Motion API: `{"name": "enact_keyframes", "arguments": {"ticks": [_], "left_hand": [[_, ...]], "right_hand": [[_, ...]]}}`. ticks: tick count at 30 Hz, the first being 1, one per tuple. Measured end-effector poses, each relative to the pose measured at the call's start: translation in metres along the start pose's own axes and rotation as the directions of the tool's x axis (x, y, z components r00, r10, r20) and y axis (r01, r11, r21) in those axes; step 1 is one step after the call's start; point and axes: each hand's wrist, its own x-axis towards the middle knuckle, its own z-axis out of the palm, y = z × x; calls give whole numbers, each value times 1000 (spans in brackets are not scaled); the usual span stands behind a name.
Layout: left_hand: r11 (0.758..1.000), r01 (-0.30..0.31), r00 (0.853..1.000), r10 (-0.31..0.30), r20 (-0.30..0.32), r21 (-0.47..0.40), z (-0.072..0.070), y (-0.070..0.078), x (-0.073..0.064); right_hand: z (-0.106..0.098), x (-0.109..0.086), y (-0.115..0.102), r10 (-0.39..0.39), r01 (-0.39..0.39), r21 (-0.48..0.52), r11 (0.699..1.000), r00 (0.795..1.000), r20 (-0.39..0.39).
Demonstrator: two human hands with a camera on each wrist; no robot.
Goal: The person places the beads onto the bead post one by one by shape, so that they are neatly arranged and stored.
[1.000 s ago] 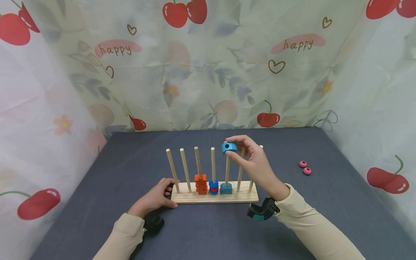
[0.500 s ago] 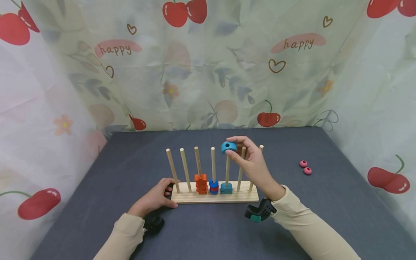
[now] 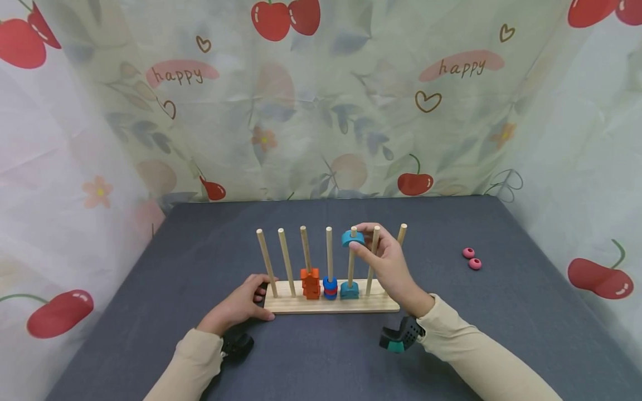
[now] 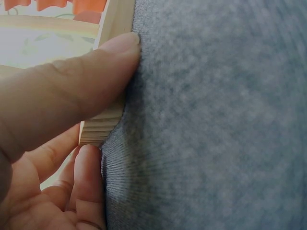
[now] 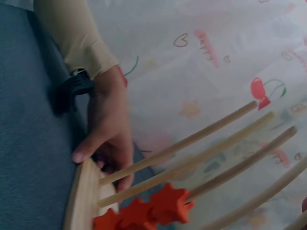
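My right hand pinches a light blue arch-shaped bead between thumb and fingers; a peg's top pokes up through its hole. Lower on that same peg sits a similar blue piece. My left hand grips the left end of the wooden peg board, its thumb along the front edge and fingers at the end. Orange star beads are stacked on the third peg from the left, blue and red beads on the fourth. The right wrist view shows the orange stars close up.
Two pink beads lie on the dark tablecloth, to the right of the board. Bare pegs stand at both ends of the board. A cherry-printed curtain encloses the back and sides.
My right hand has come down with the blue arch bead, and the peg's tip now sticks out above it. The left hand stays on the board.
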Motion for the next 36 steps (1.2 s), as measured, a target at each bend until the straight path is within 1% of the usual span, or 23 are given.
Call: {"name": "enact_keyframes", "arguments": {"ticks": [5,11,16,19,22,26,28,32,36], "left_hand": [[1000,-16,1000,16,14,7,0,-1,0],[1000,-19,1000,19,13,12,-1,1,-1],[1000,-9,1000,9,8,8,0,1,0],[1000,5,1000,-5,0,5,0,1,1],[1000,2,1000,-2,3,5,0,1,1],[1000,-8,1000,8,8,7,0,1,0],[1000,-3,1000,3,2,5,0,1,0],[1000,-14,1000,14,4,9,0,0,0],[1000,-6,1000,6,-2,2,1,-1,0]], "right_hand": [[1,-8,18,50,-50,-33,998,999,-6],[0,-18,43,56,-53,-77,996,998,26],[-1,-26,60,81,-74,-121,990,995,54],[-1,-29,70,107,-97,-157,983,993,57],[0,-31,78,153,-139,-174,975,986,69],[-1,-32,86,234,-213,-187,959,968,94],[-2,-32,88,256,-232,-197,952,961,107],[-3,-31,88,261,-233,-204,951,958,119],[-2,-32,87,275,-247,-211,946,955,114]]}}
